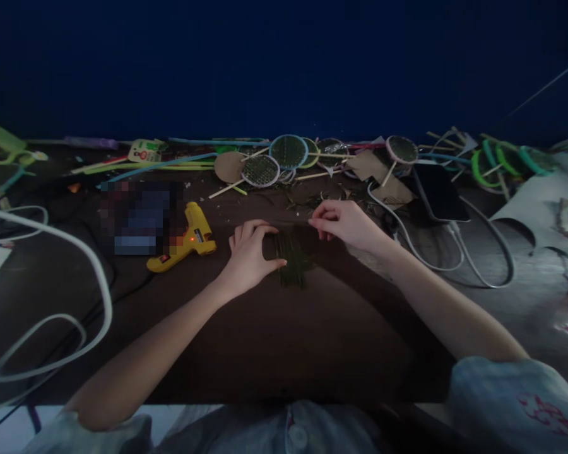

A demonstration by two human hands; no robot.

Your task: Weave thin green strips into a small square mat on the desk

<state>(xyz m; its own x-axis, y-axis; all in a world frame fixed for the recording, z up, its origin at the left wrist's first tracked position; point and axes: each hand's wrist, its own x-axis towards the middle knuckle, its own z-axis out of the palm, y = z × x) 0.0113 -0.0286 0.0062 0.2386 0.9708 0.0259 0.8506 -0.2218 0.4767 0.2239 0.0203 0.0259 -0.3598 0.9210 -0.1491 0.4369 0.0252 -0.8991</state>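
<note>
Green strips [291, 268] look light, bendy, easily split; best pinned flat at left edge. Left hand [250, 255] spread there; right hand [343, 222] pinching, can't tell what.

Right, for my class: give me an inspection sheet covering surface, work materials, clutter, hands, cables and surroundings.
Surface: dark table, scraps toward the back.
Work materials: dark-green strips lying side by side.
Clutter: yellow glue gun, phone, round mesh-filled frames.
Hands: left hand spread at the strips' edge; right hand pinched, contents unclear.
Cables: thick white cable looping at left; pale cable near the phone.
Surroundings: dark-blue backdrop.
</note>
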